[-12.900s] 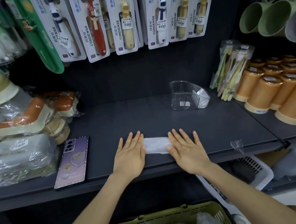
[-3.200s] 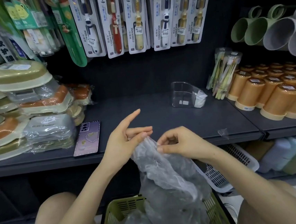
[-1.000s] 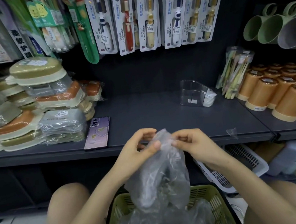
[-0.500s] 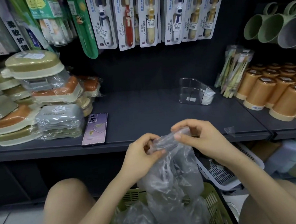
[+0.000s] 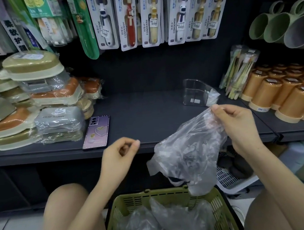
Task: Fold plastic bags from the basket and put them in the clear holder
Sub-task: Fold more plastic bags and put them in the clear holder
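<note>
Plastic bag (image 5: 188,152), clear and crumpled, hangs above the green basket (image 5: 226,217), its lower end just over the far rim; we see more bags heaped inside the basket.

The widest thing before us is the dark shelf (image 5: 148,119) of a shop aisle. Carded toothbrush packs (image 5: 149,16) hang in a row above it. Wrapped soap boxes (image 5: 34,100) are stacked at its left end. Orange cups (image 5: 285,98) stand in rows at its right end, with green mugs (image 5: 272,25) hanging above them. A white basket (image 5: 232,181) sits tilted on the lower level, under the shelf edge on the right.

Our hands come next. The right hand (image 5: 239,123) pinches the bag's top corner between thumb and fingers, raised over the shelf's front edge. The left hand (image 5: 118,155) is well apart from the bag, fingers curled in to the thumb and gripping nothing.

The clear holder (image 5: 195,94) stands towards the back of the shelf on the right, with one folded bag (image 5: 211,98) at its right end. A purple phone (image 5: 96,132) lies flat beside the soap boxes.

Half a second ago both hands held the bag's top edge together. Now the left has let go and the right has carried the bag up and to the right.
</note>
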Action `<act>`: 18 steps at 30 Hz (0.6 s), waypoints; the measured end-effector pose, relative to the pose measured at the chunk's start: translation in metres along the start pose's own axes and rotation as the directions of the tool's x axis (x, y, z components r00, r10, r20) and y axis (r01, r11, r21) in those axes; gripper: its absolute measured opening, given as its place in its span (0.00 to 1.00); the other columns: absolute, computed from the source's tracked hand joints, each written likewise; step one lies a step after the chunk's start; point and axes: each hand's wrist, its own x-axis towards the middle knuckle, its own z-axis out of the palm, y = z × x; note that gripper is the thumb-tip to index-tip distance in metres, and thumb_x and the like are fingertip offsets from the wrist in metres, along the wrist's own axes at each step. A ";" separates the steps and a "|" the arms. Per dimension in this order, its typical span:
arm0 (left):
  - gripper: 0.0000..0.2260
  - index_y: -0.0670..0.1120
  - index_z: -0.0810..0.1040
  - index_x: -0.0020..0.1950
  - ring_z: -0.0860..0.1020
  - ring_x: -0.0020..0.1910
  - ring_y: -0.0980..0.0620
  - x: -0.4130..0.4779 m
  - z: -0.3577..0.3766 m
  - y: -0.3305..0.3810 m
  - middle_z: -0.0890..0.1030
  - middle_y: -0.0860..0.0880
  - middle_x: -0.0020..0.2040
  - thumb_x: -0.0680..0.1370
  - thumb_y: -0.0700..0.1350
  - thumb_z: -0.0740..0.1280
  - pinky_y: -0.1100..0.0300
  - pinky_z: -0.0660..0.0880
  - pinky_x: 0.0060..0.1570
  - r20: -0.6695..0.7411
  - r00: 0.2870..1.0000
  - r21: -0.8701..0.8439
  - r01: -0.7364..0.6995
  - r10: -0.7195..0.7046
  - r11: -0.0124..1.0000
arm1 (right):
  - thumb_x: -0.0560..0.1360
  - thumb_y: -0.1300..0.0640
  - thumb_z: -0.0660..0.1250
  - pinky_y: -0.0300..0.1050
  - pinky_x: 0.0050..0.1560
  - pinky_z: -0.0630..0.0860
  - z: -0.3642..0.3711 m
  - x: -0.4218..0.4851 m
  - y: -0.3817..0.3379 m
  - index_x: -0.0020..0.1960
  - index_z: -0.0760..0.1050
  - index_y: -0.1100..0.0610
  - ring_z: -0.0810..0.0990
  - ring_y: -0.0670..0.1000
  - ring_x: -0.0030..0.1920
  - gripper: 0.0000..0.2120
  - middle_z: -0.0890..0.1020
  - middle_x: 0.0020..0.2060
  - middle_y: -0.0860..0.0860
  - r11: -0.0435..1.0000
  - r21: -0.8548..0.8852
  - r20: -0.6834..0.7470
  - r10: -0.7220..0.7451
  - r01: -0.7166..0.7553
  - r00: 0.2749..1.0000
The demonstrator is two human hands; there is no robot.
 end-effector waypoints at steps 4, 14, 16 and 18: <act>0.17 0.52 0.80 0.41 0.77 0.41 0.59 -0.007 0.005 0.027 0.80 0.52 0.40 0.73 0.64 0.63 0.67 0.72 0.44 0.039 0.996 -0.070 -0.081 0.084 0.994 | 0.77 0.53 0.68 0.38 0.38 0.73 0.009 -0.002 -0.003 0.38 0.80 0.63 0.73 0.50 0.34 0.15 0.77 0.31 0.57 0.997 -0.042 -0.002 -0.062 0.062 0.998; 0.04 0.51 0.80 0.43 0.78 0.35 0.59 -0.006 0.042 0.016 0.80 0.58 0.33 0.77 0.49 0.69 0.66 0.71 0.37 0.170 0.975 0.248 -0.185 0.146 0.951 | 0.76 0.49 0.69 0.33 0.35 0.71 0.002 -0.001 -0.001 0.33 0.69 0.73 0.67 0.52 0.28 0.28 0.70 0.26 0.62 0.994 -0.020 -0.033 -0.106 0.105 0.994; 0.07 0.54 0.78 0.39 0.80 0.38 0.59 0.001 0.037 0.009 0.81 0.58 0.36 0.77 0.45 0.70 0.68 0.72 0.39 0.183 0.979 0.160 -0.117 0.087 0.980 | 0.74 0.50 0.71 0.33 0.31 0.69 -0.003 0.001 0.002 0.31 0.70 0.72 0.67 0.48 0.24 0.27 0.70 0.23 0.58 0.997 -0.062 -0.038 -0.051 0.048 0.998; 0.06 0.54 0.80 0.45 0.80 0.46 0.60 0.012 0.029 0.008 0.83 0.56 0.44 0.76 0.42 0.71 0.66 0.73 0.48 0.278 0.960 -0.003 0.023 -0.021 1.000 | 0.73 0.51 0.73 0.38 0.30 0.69 -0.003 0.002 0.007 0.33 0.72 0.70 0.68 0.49 0.23 0.24 0.72 0.23 0.57 0.998 -0.059 -0.020 0.024 -0.025 1.000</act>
